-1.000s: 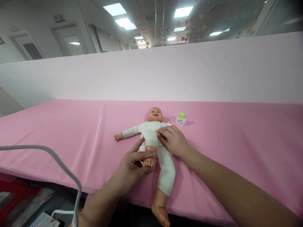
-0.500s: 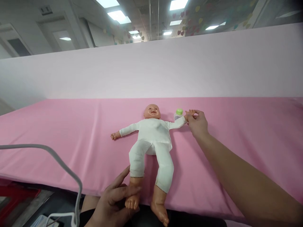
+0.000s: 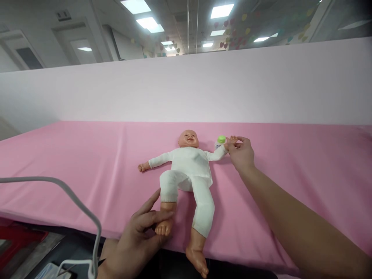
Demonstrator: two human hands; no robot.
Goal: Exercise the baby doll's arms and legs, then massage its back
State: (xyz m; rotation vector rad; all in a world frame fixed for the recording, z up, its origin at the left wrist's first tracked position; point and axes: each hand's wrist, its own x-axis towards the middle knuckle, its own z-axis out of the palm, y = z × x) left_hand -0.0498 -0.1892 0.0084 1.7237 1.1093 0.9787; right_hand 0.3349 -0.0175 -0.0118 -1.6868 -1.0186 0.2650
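The doll's foot [image 3: 164, 228] is being cupped by the left hand [image 3: 142, 236], thumb across the ankle, fingers curled under the sole. The doll's hand [image 3: 231, 139] is being pinched between thumb and fingertips of the right hand [image 3: 242, 155], so that arm is being held stretched out. The baby doll [image 3: 188, 174] is lying on its back on the pink sheet [image 3: 72, 162], its other foot [image 3: 197, 261] hanging past the near edge.

Risks, as judged:
- The doll is being held at two opposite ends; any pull apart is loading the limb joints and the white suit's seams.
- The lotion bottle [image 3: 220, 142] is standing just beside the right hand's fingers and is likely being knocked over if the wrist swings.
- The white cable [image 3: 78, 209] is hanging near the left forearm; snagging is possible.
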